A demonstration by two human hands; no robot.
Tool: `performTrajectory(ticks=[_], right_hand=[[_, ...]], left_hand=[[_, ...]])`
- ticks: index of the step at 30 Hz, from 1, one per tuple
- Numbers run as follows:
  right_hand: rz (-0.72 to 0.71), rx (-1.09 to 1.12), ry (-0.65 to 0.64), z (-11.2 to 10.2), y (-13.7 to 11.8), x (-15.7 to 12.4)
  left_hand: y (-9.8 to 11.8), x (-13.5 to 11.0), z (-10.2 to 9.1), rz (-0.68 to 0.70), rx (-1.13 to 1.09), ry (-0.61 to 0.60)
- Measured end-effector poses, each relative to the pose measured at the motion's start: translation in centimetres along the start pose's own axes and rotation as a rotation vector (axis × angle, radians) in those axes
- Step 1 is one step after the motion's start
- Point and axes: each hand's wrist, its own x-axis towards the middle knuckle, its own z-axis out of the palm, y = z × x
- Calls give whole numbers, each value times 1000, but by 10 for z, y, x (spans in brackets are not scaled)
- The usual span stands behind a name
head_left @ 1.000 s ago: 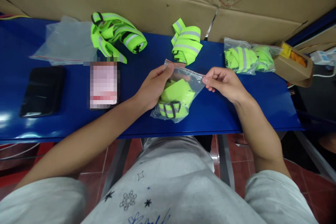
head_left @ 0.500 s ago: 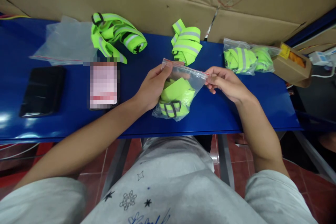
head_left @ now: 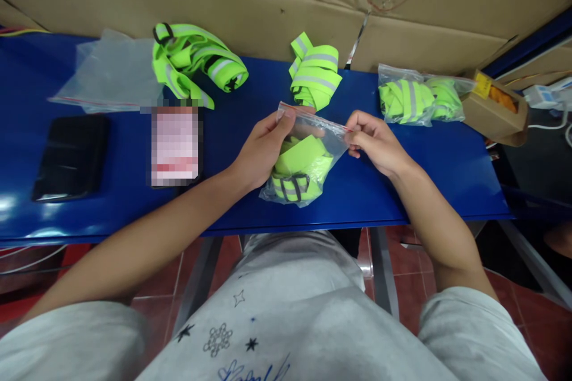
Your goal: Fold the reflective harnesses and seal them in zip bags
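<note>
A clear zip bag [head_left: 337, 134] with a red-lined top hangs between my two hands, close to the table's front edge. Inside it lies a folded neon-yellow reflective strap [head_left: 304, 155], its black buckle facing me. My left hand [head_left: 263, 149] grips the bag's left upper corner, thumb in front and some fingers behind the plastic. At the right end of the red seal, my right hand [head_left: 373, 140] pinches the bag between thumb and fingers. Just beyond the bag sits a rolled reflective strap [head_left: 317, 74] without a bag.
Flat clear bags [head_left: 111, 74] lie at the back left beside a loose bundle of straps [head_left: 196, 59]. Nearer are a black case [head_left: 71, 158] and a blurred pinkish item [head_left: 174, 146]. Bagged straps [head_left: 409, 98] and a cardboard box [head_left: 496, 110] stand at the right, before a cardboard wall [head_left: 223, 0].
My right hand has moved slightly left along the bag's top edge. My left hand keeps its grip, and the bag is almost where it was. The whole view has shifted a little.
</note>
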Motion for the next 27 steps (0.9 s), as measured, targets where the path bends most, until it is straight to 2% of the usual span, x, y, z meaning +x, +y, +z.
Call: performTrajectory(ticks=[10,15,27], right_hand=[[2,44,37,9,6,1],[-22,-25,20,10,5,0],[-23,-111,14,10,6,-5]], left_hand=[[-4,-1,2,-12,7,-12],[-6,-2,3,5,22,-41],[-4,-5,10,5,102,-26]])
